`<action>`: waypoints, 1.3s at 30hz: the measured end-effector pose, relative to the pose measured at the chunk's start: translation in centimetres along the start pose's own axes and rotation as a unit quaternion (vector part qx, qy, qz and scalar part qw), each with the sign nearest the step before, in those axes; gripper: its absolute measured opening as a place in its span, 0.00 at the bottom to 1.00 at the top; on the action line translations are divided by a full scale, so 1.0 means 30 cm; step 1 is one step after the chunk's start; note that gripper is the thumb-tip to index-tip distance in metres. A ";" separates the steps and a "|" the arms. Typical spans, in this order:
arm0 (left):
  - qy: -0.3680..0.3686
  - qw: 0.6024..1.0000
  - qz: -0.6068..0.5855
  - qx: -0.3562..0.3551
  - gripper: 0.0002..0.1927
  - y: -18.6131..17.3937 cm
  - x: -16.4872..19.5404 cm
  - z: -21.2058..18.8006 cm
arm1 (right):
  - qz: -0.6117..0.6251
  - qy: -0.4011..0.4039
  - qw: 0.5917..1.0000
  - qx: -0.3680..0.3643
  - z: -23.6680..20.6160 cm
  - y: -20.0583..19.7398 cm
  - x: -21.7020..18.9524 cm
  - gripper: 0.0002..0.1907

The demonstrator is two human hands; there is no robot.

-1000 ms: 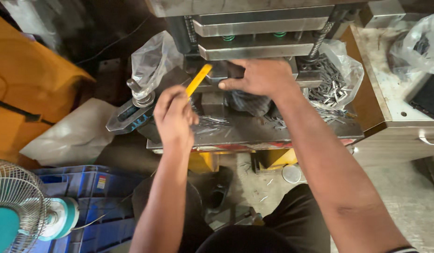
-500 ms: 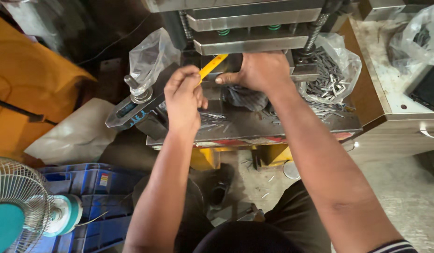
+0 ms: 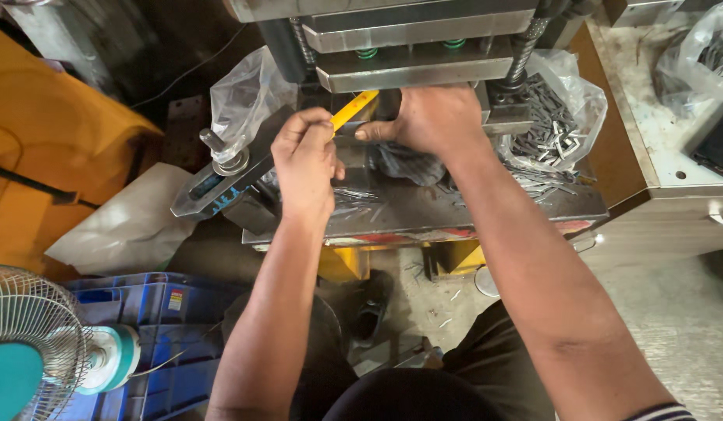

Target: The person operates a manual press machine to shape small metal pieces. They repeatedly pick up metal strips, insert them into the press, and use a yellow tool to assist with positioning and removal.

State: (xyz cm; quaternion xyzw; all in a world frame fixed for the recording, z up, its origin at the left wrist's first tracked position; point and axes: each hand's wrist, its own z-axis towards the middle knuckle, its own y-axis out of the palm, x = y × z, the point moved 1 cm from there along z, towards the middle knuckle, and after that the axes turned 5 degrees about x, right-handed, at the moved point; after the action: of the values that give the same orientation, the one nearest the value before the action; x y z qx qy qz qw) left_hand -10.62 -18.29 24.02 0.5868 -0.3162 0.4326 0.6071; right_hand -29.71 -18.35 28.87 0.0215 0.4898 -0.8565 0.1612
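My left hand grips a yellow stick-like tool whose far tip points into the gap of a metal press. At the mouth of that gap rests my right hand, fingers curled toward the die area; whatever is in its fingers is hidden. Both hands sit over the steel press table, which carries scattered thin metal strips.
A clear plastic bag holding several small metal pieces lies right of the press; another bag is at left. A clamp bar juts off the table's left. Blue crates and a fan stand at lower left, a cabinet at right.
Both hands have moved forward toward the press gap. The yellow tool's tip now reaches into the opening, and the right hand has slid closer under the upper plate.
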 end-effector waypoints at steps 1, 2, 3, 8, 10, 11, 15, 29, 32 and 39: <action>-0.004 1.000 -0.004 -0.004 0.05 -0.001 0.001 0.004 | 0.000 -0.008 1.000 0.010 0.000 0.000 0.001 0.50; -0.008 1.000 -0.007 -0.008 0.06 -0.004 0.002 0.007 | 0.003 0.000 1.000 -0.007 0.001 0.003 0.002 0.49; -0.027 0.999 -0.018 -0.002 0.05 -0.008 0.003 0.012 | 0.005 0.008 1.000 -0.024 0.002 0.005 0.004 0.49; -0.138 0.987 -0.082 0.006 0.06 -0.026 -0.020 0.029 | -0.014 0.001 1.000 -0.015 0.005 0.017 0.010 0.52; -0.116 0.990 -0.073 -0.007 0.06 -0.034 -0.039 0.031 | -0.001 -0.008 1.000 -0.001 0.006 0.019 0.010 0.53; -0.107 0.992 -0.069 -0.017 0.06 -0.036 -0.052 0.030 | -0.008 -0.007 1.000 -0.001 0.007 0.019 0.011 0.53; 0.007 0.998 -0.010 -0.069 0.05 -0.050 -0.105 0.014 | 0.001 0.034 0.997 -0.069 0.014 0.021 0.015 0.50; 0.071 0.995 -0.072 -0.018 0.06 -0.201 -0.093 -0.223 | -0.074 -0.001 0.991 -0.115 0.027 0.067 0.018 0.51; 0.028 0.998 -0.059 0.011 0.04 -0.295 -0.130 -0.313 | -0.075 0.024 0.984 -0.158 0.043 0.072 0.012 0.52; -0.081 0.990 -0.100 -0.057 0.04 -0.490 -0.329 -0.472 | -0.083 -0.013 0.986 -0.145 0.048 0.079 -0.011 0.50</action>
State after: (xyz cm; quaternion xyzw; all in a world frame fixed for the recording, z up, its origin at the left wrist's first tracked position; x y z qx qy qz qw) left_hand -3.40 -4.91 7.17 0.6131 -0.3281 0.3022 0.6520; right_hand -28.53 -20.59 27.72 -0.0533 0.6064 -0.7873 0.0976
